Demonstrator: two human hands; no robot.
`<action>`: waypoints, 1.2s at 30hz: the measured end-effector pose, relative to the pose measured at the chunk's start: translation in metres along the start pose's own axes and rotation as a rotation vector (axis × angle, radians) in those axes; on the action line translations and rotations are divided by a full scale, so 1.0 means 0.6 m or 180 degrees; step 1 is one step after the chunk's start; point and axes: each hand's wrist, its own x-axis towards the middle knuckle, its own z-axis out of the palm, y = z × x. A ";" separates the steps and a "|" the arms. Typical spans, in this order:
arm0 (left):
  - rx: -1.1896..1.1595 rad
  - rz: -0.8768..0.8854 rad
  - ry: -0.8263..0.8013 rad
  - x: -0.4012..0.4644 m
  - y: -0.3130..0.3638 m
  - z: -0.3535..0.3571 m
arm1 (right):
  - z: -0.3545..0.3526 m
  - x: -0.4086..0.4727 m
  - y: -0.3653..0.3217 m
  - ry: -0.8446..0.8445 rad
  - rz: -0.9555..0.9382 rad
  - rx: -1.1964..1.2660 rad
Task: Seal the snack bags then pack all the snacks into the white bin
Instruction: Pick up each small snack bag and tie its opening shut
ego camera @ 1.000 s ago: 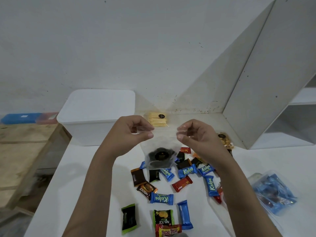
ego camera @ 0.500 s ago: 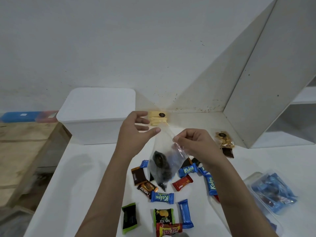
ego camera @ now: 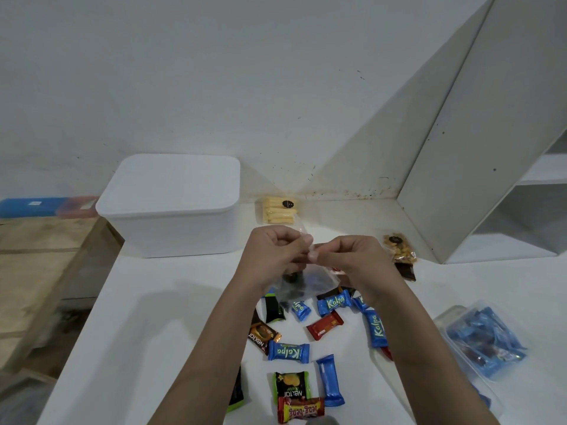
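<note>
CHANGE: left hand (ego camera: 274,253) came back, met right hand (ego camera: 349,259) | both pinched bag (ego camera: 302,282) top, bag hanging below them | sealing underway | bin (ego camera: 171,207) beyond left hand, lidded.

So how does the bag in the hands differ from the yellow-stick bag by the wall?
The clear bag hangs in the air, its top pinched by the left hand and right hand; the yellow-stick bag lies flat on the table, untouched. The held one carries dark contents, the other pale yellow sticks. Both are transparent.
</note>
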 end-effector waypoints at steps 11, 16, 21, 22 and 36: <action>-0.0243 0.0183 -0.0015 0.001 -0.015 -0.001 | -0.003 0.008 0.007 0.0027 0.0275 0.0537; -0.0220 0.0209 -0.0035 0.009 -0.022 0.002 | -0.004 0.013 0.016 0.0075 0.0356 0.0602; 0.0056 0.0229 0.0110 0.013 -0.026 0.004 | -0.008 0.015 0.024 0.0096 0.0364 0.0599; 0.0246 0.0284 0.0256 0.018 -0.031 0.002 | -0.012 0.016 0.025 0.0081 0.0375 0.0632; 0.1266 -0.0165 -0.1666 0.109 -0.141 -0.020 | -0.115 0.049 0.063 0.0047 0.0757 0.2055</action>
